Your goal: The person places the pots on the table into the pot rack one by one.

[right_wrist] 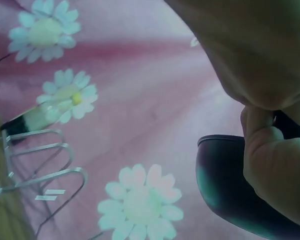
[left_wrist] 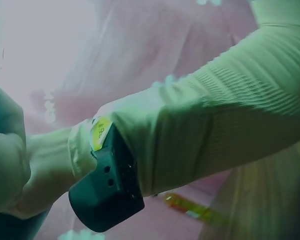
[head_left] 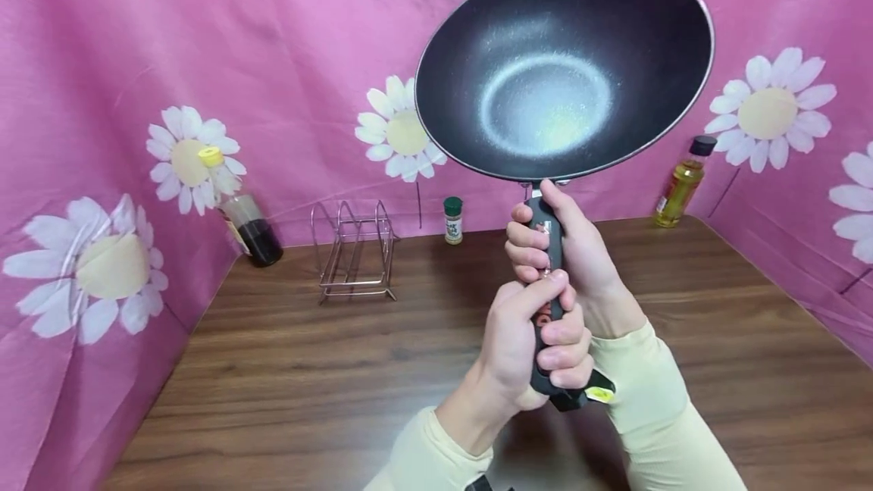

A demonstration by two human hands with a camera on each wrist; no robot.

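A dark wok (head_left: 532,29) with a pale ring of shine in its bottom is held up, tilted so its inside faces the head view. Both hands grip its black handle (head_left: 555,245). The right hand (head_left: 585,256) wraps the upper part near the pan, thumb laid along the handle's top end. Below it, the left hand (head_left: 508,332) curls round the lower part, its thumb over the handle. In the right wrist view, part of the wok's outside (right_wrist: 220,185) shows beside the fingers. Palms are hidden.
On the wooden table (head_left: 286,385) stand a wire rack (head_left: 356,283), a small green-capped shaker (head_left: 453,222), a dark sauce bottle (head_left: 255,229) at back left and an oil bottle (head_left: 678,188) at back right. Pink flowered cloth (head_left: 293,59) encloses the back and sides.
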